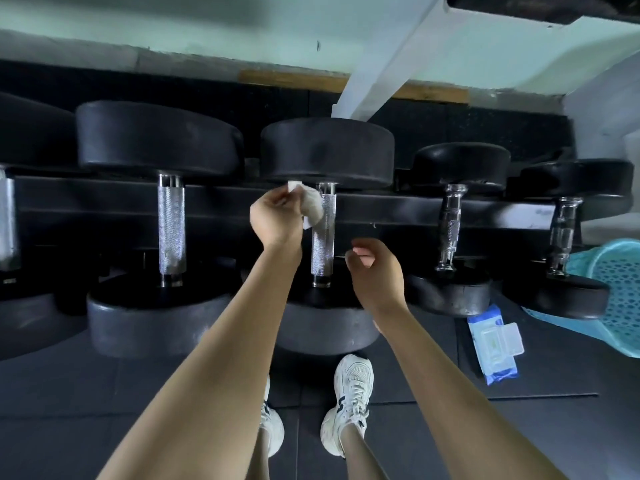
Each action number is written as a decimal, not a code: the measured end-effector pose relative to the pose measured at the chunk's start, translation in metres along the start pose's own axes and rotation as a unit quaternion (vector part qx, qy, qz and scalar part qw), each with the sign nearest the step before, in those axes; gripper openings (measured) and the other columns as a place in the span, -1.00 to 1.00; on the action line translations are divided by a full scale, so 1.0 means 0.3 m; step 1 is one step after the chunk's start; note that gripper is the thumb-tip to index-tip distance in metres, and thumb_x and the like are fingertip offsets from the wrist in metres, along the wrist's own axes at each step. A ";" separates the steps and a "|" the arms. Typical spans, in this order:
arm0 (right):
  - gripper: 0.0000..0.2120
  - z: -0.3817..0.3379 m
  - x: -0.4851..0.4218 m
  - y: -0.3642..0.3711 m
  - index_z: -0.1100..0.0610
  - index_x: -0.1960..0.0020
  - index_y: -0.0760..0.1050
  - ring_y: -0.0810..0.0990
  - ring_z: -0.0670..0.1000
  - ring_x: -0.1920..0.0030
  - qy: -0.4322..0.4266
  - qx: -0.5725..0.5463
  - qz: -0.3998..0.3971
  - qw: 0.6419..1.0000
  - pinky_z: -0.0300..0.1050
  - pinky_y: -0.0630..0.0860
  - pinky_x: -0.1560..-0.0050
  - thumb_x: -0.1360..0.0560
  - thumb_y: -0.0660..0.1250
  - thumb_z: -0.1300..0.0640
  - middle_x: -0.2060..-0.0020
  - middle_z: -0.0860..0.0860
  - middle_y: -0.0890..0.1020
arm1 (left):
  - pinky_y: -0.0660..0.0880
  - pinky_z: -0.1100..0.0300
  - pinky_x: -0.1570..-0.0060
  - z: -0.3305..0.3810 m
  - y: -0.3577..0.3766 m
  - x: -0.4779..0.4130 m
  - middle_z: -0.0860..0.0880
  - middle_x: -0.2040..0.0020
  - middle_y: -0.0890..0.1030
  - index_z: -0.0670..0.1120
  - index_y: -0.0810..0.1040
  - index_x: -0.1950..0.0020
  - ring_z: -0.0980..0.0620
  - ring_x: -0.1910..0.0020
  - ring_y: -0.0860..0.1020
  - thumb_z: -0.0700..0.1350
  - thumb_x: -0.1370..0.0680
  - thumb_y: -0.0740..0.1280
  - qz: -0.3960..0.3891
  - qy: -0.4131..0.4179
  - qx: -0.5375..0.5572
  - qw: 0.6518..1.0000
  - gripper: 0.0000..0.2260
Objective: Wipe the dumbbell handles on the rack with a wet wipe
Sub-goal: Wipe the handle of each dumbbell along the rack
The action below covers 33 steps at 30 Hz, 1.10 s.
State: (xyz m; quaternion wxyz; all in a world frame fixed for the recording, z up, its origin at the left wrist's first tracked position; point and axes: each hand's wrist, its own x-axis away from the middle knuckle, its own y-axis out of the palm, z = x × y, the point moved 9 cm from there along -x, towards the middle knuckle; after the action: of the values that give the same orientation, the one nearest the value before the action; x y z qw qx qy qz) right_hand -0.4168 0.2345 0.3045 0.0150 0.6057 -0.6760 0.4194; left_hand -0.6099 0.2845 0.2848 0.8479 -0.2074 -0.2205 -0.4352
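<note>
Several black dumbbells lie side by side on a black rack (398, 209). My left hand (275, 218) pinches a crumpled white wet wipe (313, 207) against the upper left side of the middle dumbbell's knurled steel handle (322, 244). My right hand (375, 271) hovers just right of that handle's lower end, fingers loosely curled and holding nothing. Another knurled handle (171, 226) stands to the left. Two slimmer handles (450, 226) (562, 233) are on the right.
A blue pack of wet wipes (493, 344) lies on the dark rubber floor at the right, lid open. A turquoise plastic basket (616, 271) stands at the far right. A white slanted beam (384, 60) rises behind the rack. My white sneakers (349, 400) stand below.
</note>
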 end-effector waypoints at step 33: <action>-0.72 0.015 0.014 0.014 0.11 -0.13 0.57 0.59 0.06 0.01 -0.001 0.102 0.018 0.995 -0.25 0.32 0.17 -0.52 0.15 0.24 0.02 0.04 0.66 | 0.59 0.11 0.02 -0.031 0.248 -0.013 0.04 0.50 0.22 -0.12 0.16 0.45 0.19 0.54 0.24 -0.04 -0.60 0.22 -0.295 0.138 -0.077 0.942 -0.54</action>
State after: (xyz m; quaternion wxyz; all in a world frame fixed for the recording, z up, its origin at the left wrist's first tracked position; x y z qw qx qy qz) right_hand -0.4193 0.2280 0.3015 -0.0550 0.5925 -0.6402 0.4859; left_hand -0.5484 0.3219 0.2632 0.6853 -0.1354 -0.1185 -0.7057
